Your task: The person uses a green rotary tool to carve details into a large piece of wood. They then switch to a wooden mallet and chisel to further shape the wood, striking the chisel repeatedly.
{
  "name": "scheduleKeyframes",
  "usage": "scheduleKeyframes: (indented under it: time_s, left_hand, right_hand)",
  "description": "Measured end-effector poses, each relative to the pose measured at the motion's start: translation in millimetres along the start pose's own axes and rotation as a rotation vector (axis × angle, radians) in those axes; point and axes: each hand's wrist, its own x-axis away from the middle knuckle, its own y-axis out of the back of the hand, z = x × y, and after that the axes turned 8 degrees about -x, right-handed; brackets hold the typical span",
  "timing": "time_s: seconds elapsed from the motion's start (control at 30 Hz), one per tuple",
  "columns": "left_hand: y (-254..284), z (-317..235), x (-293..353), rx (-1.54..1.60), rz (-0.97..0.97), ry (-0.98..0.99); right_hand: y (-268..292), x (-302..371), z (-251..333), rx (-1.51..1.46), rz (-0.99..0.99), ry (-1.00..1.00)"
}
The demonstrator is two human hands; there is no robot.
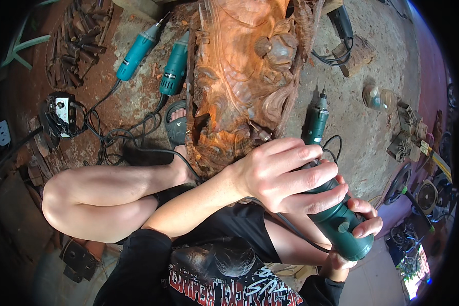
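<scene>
Both my hands are closed round a dark green handheld power tool point(336, 222), which slants from lower right to upper left in front of my right thigh. My left hand point(290, 176) wraps its front part from above. Lower down, my right hand point(364, 219) grips the thick rear body, with the fingers curled over its right side. A short metal piece point(261, 132) shows just beyond my left knuckles; I cannot tell whether it belongs to this tool. Ahead lies a large carved block of orange-brown wood point(239, 51), close to my left hand, with deep swirling relief.
Two teal rotary grinders point(137, 53) with tangled cords lie left of the wood. Right of it are a slim green rotary tool point(319, 120), a black tool point(341, 23) and a clear jar point(380, 97). A control box point(62, 116) and a heap of chisels point(79, 41) are at left.
</scene>
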Motion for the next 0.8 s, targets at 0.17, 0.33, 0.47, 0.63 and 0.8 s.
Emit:
scheduleKeyframes:
  time_s: [0.17, 0.33, 0.47, 0.63, 0.8]
  left_hand:
    - [-1, 1, -1, 0.005, -0.030, 0.018]
    - [2, 0, -2, 0.019, -0.026, 0.066]
    - [-3, 0, -1, 0.006, -0.068, 0.027]
    - [-4, 1, 0, -0.002, -0.074, 0.039]
    - [2, 4, -3, 0.026, -0.047, 0.064]
  right_hand:
    - [-5, -1, 0, 0.019, -0.025, -0.006]
    - [0, -3, 1, 0.026, 0.004, -0.014]
    - [-5, 2, 4, 0.076, -0.037, -0.009]
    - [-14, -7, 2, 0.062, -0.055, -0.001]
    - [-20, -17, 2, 0.109, -0.040, 0.003]
